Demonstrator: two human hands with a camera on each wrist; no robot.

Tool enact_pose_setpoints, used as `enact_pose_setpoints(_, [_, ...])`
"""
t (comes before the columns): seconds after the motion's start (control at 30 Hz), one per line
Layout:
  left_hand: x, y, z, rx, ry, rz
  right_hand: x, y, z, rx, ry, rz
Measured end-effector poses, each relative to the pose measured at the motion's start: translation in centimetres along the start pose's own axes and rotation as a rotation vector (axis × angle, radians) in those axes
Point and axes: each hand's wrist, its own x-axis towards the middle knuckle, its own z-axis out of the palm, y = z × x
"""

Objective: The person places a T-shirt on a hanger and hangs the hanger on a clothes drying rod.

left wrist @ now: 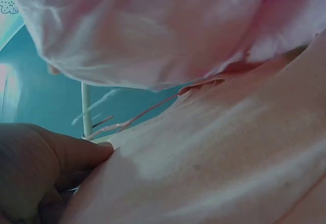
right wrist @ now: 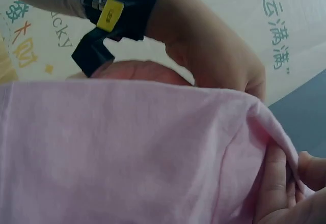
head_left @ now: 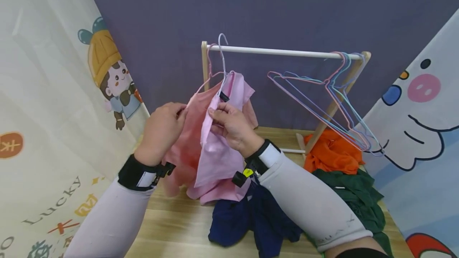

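A light pink shirt [head_left: 218,164] with a dark neck label hangs on a pale lavender hanger [head_left: 222,57]. My right hand [head_left: 234,126] pinches its edge below the neck, thumb and fingers on either side of the cloth [right wrist: 147,147]. Just behind and to the left, a peach-pink shirt [head_left: 201,110] is on a pink hanger [head_left: 209,61]. With my left hand [head_left: 163,128] I pinch that peach shirt at its shoulder [left wrist: 132,155]. The lavender hook rises above the rail; whether it rests on it I cannot tell.
A rack with a white rail [head_left: 279,51] and wooden posts stands ahead. Several bare hangers [head_left: 333,85] hang at its right end. Orange cloth [head_left: 331,152], dark green cloth [head_left: 358,194] and navy cloth [head_left: 233,220] lie on the wooden surface [head_left: 165,226]. Printed curtains flank both sides.
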Motion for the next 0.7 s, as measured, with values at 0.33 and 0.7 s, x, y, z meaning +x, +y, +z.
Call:
enact_pose_setpoints(0.33, [0.1,0.0,0.2,0.016,0.023,0.019,1.4,2.7,-0.9,-0.141,-0.017,0.031])
enact_pose_setpoints(0.7, [0.2,-0.3,0.5,0.017,0.036,0.028,1.8,3.4,-1.5,-0.288,-0.081,0.002])
